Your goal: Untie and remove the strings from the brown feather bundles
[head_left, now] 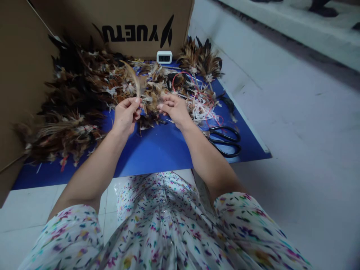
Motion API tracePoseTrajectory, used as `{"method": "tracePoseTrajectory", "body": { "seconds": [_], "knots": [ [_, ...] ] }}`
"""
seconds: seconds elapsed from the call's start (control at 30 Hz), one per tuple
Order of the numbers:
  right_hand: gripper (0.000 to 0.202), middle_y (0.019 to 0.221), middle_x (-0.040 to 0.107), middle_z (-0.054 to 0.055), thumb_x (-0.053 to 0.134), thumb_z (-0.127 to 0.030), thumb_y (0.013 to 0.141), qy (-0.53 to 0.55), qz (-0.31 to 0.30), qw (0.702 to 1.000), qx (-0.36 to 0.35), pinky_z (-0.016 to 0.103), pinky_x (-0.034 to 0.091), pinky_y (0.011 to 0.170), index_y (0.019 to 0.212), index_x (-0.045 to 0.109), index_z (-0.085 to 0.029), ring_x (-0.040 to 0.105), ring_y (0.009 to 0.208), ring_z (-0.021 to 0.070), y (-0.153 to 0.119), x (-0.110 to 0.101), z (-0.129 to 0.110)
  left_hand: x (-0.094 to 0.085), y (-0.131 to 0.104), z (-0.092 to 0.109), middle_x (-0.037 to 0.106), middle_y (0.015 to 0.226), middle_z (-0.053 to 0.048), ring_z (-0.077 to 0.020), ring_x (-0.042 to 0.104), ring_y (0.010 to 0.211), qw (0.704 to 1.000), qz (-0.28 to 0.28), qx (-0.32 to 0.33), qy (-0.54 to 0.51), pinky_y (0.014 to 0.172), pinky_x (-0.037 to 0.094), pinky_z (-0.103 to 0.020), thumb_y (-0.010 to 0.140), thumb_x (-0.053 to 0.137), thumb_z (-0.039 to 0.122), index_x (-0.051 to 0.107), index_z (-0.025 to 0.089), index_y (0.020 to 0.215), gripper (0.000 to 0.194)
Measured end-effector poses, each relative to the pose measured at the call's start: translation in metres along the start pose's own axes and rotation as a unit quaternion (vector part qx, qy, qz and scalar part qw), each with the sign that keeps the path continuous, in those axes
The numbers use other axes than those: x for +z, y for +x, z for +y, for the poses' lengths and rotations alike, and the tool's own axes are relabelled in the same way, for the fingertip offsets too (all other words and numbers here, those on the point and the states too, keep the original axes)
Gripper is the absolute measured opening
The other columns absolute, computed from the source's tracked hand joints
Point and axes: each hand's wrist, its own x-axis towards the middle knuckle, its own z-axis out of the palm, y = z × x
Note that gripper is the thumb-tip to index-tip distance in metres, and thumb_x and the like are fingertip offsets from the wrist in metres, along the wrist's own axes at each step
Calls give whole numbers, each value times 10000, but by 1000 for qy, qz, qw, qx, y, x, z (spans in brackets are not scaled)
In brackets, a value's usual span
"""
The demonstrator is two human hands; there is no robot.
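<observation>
Between the thumb and fingers of my left hand (pixel 127 114) is a long, curved tan feather (pixel 134 77), its tip pointing up and to the left. My right hand (pixel 174 108) is a short way to the right, thumb and fingers pinched together. What those fingers hold, if anything, is hard to make out against the loose brown feathers (pixel 153 95) behind them. A large heap of brown and black feathers (pixel 84 80) spreads over the blue table (pixel 157 150) beyond both hands.
Black-handled scissors (pixel 225 140) lie right of my right forearm. Near them are tangled white string (pixel 203 108) and red string (pixel 180 75). A small white digital clock (pixel 164 57) stands before a cardboard box (pixel 135 22). Feather bunches (pixel 201 58) sit at the back right, beside the wall (pixel 281 101).
</observation>
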Motion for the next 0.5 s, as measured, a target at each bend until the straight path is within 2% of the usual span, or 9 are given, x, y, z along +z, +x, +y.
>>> {"method": "tracePoseTrajectory", "body": {
  "seconds": [0.1, 0.3, 0.4, 0.5],
  "knots": [
    [219, 585, 622, -78, 714, -62, 762, 38, -11, 999, 13, 195, 452, 531, 910, 621, -193, 634, 583, 98, -5, 2, -5, 2, -2, 1, 596, 613, 28, -30, 436, 422, 1000, -7, -12, -1, 365, 281, -151, 737, 837, 277, 641, 174, 713, 223],
    [144, 724, 710, -23, 736, -146, 791, 92, -35, 993, 58, 193, 493, 543, 822, 601, -184, 654, 600, 85, -9, 2, -11, 6, -6, 0, 603, 612, 26, -29, 432, 429, 999, -19, -42, -8, 374, 272, -150, 708, 841, 250, 646, 166, 700, 212],
    [152, 743, 702, -26, 730, -180, 795, 113, -31, 992, 49, 186, 485, 537, 813, 580, -191, 671, 644, 93, -10, 1, -12, 6, -7, -1, 597, 614, 28, -30, 433, 432, 999, -27, -43, -5, 379, 272, -151, 714, 835, 243, 644, 163, 708, 207],
    [162, 678, 631, -65, 750, -187, 762, 112, -6, 993, 25, 167, 460, 523, 803, 593, -195, 620, 613, 69, -8, 0, -12, 6, -7, -2, 588, 611, 30, -28, 429, 431, 998, -27, -48, -6, 380, 267, -146, 727, 826, 232, 642, 156, 709, 199]
  ]
}}
